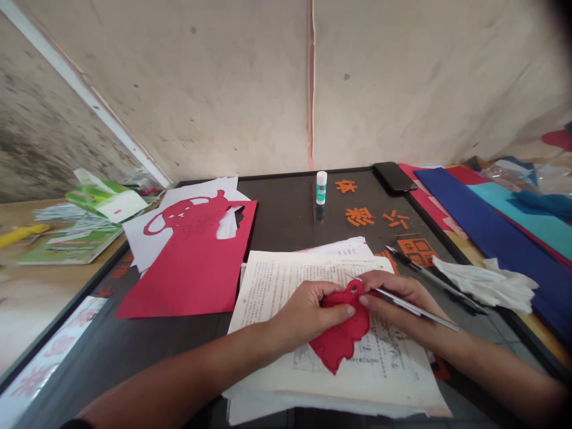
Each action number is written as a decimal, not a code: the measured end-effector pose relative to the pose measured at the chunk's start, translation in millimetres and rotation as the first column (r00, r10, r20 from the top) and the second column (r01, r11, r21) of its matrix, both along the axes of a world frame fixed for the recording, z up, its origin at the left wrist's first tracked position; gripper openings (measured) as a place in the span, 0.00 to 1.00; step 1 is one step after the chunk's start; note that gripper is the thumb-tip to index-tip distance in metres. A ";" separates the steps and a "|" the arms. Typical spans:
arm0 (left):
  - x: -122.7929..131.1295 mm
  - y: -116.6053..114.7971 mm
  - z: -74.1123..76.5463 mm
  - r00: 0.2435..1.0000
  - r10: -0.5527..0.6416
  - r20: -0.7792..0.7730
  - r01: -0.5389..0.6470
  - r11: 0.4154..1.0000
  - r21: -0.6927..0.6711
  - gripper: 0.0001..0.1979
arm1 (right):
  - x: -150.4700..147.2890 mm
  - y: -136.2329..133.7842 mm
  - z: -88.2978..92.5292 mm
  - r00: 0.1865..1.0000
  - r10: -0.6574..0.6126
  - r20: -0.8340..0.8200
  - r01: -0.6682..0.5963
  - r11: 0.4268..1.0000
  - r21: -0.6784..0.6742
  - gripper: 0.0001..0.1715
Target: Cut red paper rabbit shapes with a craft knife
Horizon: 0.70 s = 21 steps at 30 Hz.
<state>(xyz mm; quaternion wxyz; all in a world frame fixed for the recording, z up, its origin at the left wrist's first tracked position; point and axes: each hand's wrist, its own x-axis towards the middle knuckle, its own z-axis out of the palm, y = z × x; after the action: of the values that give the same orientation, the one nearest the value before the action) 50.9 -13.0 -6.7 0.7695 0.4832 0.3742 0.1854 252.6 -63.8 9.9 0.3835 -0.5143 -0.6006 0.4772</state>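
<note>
"What's at the far left?"

"A green booklet (67, 253), with paper strips lying on top and a yellow handle (22, 235) beside it, blurred."

"And next to that?"

"A large red sheet (187, 283) on the dark tabletop (286, 220), overlapping white paper (205, 189). An animal shape with round ears shows at its far end, and there is an opening near its far right corner."

"Where's the left hand?"

"The left hand (308, 310) is over the printed pages (268, 286), in the near middle, pinching the red cutout (346, 333) between thumb and fingers. Beyond the pages, a glue stick (321, 189) stands upright."

"How is the cutout placed?"

"Above the pages, its small loop at the far end and its jagged edge at the near end."

"The right hand?"

"The right hand (395, 292) has its fingers closed round a slim silver tool (420, 311), the thin tip just beside the loop."

"Further right?"

"A phone (395, 179) at the far edge, two pens (440, 286) nearer, then crumpled tissue (487, 283) and blue paper (491, 223)."
</note>
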 end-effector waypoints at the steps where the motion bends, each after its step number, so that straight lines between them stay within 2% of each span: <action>1: -0.1 -0.4 -1.0 1.000 0.001 -0.003 -0.001 1.000 0.000 0.14 | 0.0 0.9 -3.4 0.999 -0.043 -0.028 0.043 0.999 -0.008 0.10; 4: 0.0 -1.2 -3.5 1.000 0.009 -0.013 -0.008 1.000 0.003 0.14 | 3.8 5.8 -12.6 0.968 -0.232 -0.097 0.230 0.973 -0.032 0.12; 8: 0.4 -0.5 -4.1 1.000 0.020 -0.018 -0.020 0.999 0.028 0.13 | 14.6 12.6 -13.0 0.932 -0.346 -0.106 0.351 0.936 0.031 0.14; 10: 0.6 0.2 -4.2 1.000 0.022 -0.016 -0.021 0.999 0.044 0.13 | 18.0 13.0 -8.5 0.943 -0.328 -0.047 0.330 0.942 0.052 0.15; 13: 0.8 0.3 -5.2 1.000 0.010 -0.012 -0.009 0.998 0.066 0.14 | 15.6 8.8 -0.8 0.976 -0.209 0.059 0.207 0.978 0.029 0.15; 17: 0.9 -1.8 -6.3 0.999 -0.035 -0.023 0.037 0.993 0.108 0.15 | 4.9 2.7 1.3 0.994 -0.072 0.076 0.074 0.997 -0.027 0.12; 19: 0.3 -1.6 -5.8 0.997 -0.064 -0.044 0.069 0.987 0.143 0.15 | 4.0 3.4 -2.3 0.995 -0.099 0.032 0.100 0.995 -0.024 0.11; 21: -1.6 1.9 -4.0 0.993 -0.090 -0.077 0.103 0.975 0.197 0.17 | 9.2 6.9 -7.6 0.977 -0.212 -0.018 0.212 0.977 0.007 0.12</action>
<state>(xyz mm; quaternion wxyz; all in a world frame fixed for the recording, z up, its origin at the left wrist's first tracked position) 49.2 -11.1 -10.7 0.7118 0.5819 0.3557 0.1679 261.8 -56.9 2.3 0.4398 -0.5694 -0.5412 0.4353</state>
